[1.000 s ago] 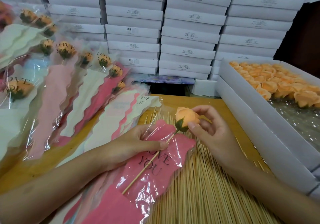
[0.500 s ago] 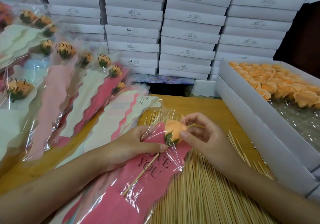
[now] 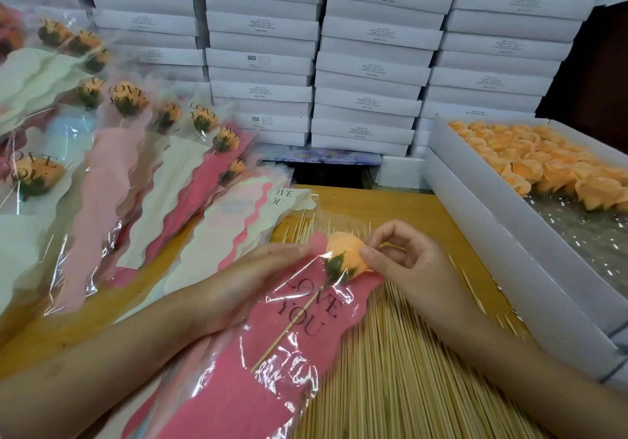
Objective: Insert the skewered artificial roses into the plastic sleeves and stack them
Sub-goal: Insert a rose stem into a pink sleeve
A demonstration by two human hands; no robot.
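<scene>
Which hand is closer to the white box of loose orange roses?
Right. The right hand pinches the rose on the side toward the box; the left hand lies flat on the pink sleeve, farther away.

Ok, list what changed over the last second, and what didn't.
The rose slid down and left into the pink sleeve. Its bloom, clear of the film a second ago, now sits under it, with the skewer deeper inside. The right hand followed, still pinching the bloom. The left hand kept pressing the sleeve's mouth. The loose skewers, box of roses and finished stack stayed put.
</scene>
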